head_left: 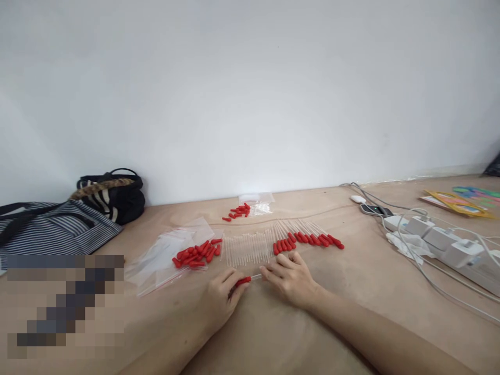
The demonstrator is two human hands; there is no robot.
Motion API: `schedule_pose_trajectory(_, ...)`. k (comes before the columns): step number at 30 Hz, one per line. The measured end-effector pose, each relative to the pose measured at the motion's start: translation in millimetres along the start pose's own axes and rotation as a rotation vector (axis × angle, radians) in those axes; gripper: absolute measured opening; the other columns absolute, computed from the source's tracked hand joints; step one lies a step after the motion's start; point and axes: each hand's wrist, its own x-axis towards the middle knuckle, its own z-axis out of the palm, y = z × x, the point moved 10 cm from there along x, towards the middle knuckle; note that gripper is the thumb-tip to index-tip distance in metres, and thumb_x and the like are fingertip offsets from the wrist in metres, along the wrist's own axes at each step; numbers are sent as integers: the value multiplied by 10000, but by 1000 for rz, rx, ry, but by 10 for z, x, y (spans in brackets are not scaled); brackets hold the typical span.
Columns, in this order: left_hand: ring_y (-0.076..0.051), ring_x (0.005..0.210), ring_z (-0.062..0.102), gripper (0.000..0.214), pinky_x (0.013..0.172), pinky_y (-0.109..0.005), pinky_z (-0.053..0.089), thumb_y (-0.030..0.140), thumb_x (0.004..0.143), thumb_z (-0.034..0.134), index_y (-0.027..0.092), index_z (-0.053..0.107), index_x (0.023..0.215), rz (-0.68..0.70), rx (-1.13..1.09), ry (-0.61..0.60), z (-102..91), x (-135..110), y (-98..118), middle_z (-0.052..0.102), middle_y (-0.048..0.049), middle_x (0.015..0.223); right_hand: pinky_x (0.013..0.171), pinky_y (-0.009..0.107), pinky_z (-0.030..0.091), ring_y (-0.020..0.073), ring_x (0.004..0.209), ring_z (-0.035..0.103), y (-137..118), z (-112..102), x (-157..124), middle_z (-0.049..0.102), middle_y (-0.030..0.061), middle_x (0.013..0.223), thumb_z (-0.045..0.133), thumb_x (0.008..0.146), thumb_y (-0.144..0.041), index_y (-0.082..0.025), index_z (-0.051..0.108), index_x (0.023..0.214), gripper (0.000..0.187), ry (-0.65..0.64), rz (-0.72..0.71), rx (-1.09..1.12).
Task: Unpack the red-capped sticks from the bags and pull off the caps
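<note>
My left hand (225, 292) is closed, pinching a small red bulb-ended cap (244, 280) between thumb and fingers. From the right, my right hand (288, 276) pinches a thin pale stick (255, 276) whose end meets the cap; whether it sits inside I cannot tell. Just beyond the hands lies a row of thin pale sticks (246, 249) side by side. Right of it, several sticks with red caps on their near ends (312, 239) are fanned out. A pile of loose red caps (199, 253) is on the left, partly on clear plastic bags (160, 258).
Farther back are more red caps (239, 211) beside a small clear bag (261, 206) of sticks. A power strip (445, 245) with chargers and cables, a black device (375, 210) and yellow packets (459, 203) lie right. A striped bag (58, 229) and black bag (125, 198) sit left.
</note>
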Motion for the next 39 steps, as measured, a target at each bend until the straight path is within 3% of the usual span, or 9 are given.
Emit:
schedule_pose_trajectory(9, -117, 604, 556, 263, 552, -204, 439, 212, 891, 364, 181, 583, 749, 55, 74, 3, -48, -78, 34, 575, -15, 661, 603, 309, 179, 123, 653, 398, 82, -42, -86, 529, -15, 562, 405, 865, -152, -162, 573, 671, 256, -29, -15, 32)
schedule_pose_trajectory(13, -118, 559, 560, 232, 507, -206, 444, 261, 871, 402, 186, 594, 763, -85, 79, 112, -249, -58, -213, 591, -4, 641, 630, 304, 193, 122, 651, 436, 692, -91, -188, 601, -13, 626, 456, 860, -255, -225, 648, 739, 229, -30, 359, 84)
schedule_pose_trajectory(16, -143, 670, 605, 212, 594, -234, 489, 282, 858, 419, 189, 607, 825, -146, 68, 153, -319, -26, -296, 631, -27, 739, 643, 289, 221, 137, 698, 500, 1071, 124, -315, 637, -1, 697, 477, 846, -298, -251, 673, 760, 220, -168, 684, 131)
schedule_pose_trajectory(19, -162, 775, 608, 215, 708, -268, 496, 267, 846, 420, 190, 616, 891, -153, 127, 221, -438, -4, -347, 624, -51, 840, 659, 289, 252, 170, 756, 553, 1188, 443, -341, 659, 17, 704, 457, 835, -277, -232, 669, 723, 245, -366, 871, 144)
schedule_pose_trajectory(22, -176, 790, 597, 234, 741, -288, 487, 277, 830, 425, 190, 626, 911, -178, 252, 310, -673, -29, -527, 603, -63, 859, 696, 307, 278, 199, 813, 584, 1193, 692, -272, 680, 52, 773, 445, 816, -261, -215, 662, 860, 227, -523, 972, 101)
schedule_pose_trajectory(25, -183, 776, 599, 260, 712, -283, 485, 298, 819, 409, 181, 617, 921, -246, 352, 350, -914, -91, -823, 611, -67, 852, 705, 311, 299, 214, 847, 597, 1125, 879, -149, 682, 81, 833, 454, 786, -232, -191, 620, 998, 273, -632, 982, 83)
schedule_pose_trajectory(29, -181, 688, 603, 284, 629, -275, 481, 369, 782, 440, 169, 574, 932, -408, 402, 316, -1078, -178, -1173, 646, -57, 830, 670, 304, 311, 226, 831, 609, 1025, 1014, -19, 676, 103, 858, 477, 739, -190, -168, 613, 983, 280, -670, 944, 89)
schedule_pose_trajectory(34, -184, 656, 595, 274, 614, -273, 455, 423, 773, 445, 193, 595, 767, -355, 474, 287, -1085, -146, -1114, 661, -33, 720, 706, 333, 300, 238, 810, 614, 985, 1045, -12, 675, 124, 821, 467, 750, -188, -146, 616, 935, 241, -687, 916, 62)
schedule_pose_trajectory(39, -193, 651, 596, 291, 618, -286, 443, 415, 798, 425, 194, 611, 764, -302, 529, 303, -1106, -131, -1053, 671, -40, 711, 744, 342, 261, 226, 825, 600, 1026, 847, -83, 674, 104, 847, 423, 820, -284, -170, 610, 933, 247, -614, 854, 35)
